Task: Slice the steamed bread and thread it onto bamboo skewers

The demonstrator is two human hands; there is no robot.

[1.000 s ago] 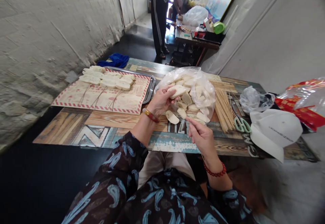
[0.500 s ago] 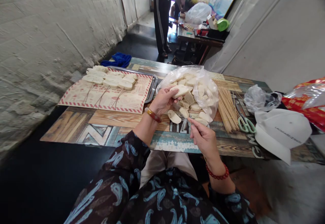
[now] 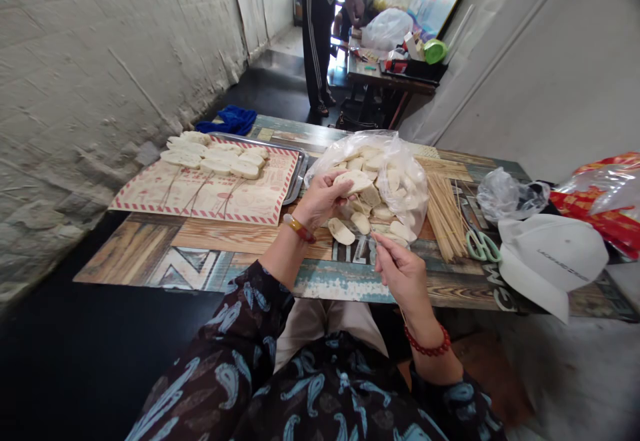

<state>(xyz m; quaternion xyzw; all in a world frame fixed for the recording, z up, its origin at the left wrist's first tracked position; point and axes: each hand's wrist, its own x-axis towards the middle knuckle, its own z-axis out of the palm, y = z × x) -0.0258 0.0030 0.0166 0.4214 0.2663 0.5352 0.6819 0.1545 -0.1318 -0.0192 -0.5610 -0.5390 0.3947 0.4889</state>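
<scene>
A pale bread slice (image 3: 354, 181) is held between the thumb and fingers of my left hand (image 3: 323, 202), over the front of an open clear plastic bag (image 3: 325, 161) full of similar slices. My right hand (image 3: 400, 268) pinches a thin wooden skewer (image 3: 373, 234); its tip points up toward the bag and its rear end shows by my wrist. One loose slice (image 3: 342, 231) lies on the table between my hands. At the left, skewered slices (image 3: 215, 158) rest in rows on printed paper (image 3: 250, 201) over a metal tray (image 3: 302, 173).
Right of the bag lie bare skewers (image 3: 443, 218), green-handled scissors (image 3: 483, 246), a crumpled plastic bag (image 3: 510, 194), a white cap (image 3: 555, 261) and red packaging (image 3: 595, 208). A blue cloth (image 3: 230, 120) is at the far left edge. A person (image 3: 317, 34) stands by another table behind.
The view has shifted slightly. Both hands stay nearly in place, with the slice in my left hand tilted a little differently.
</scene>
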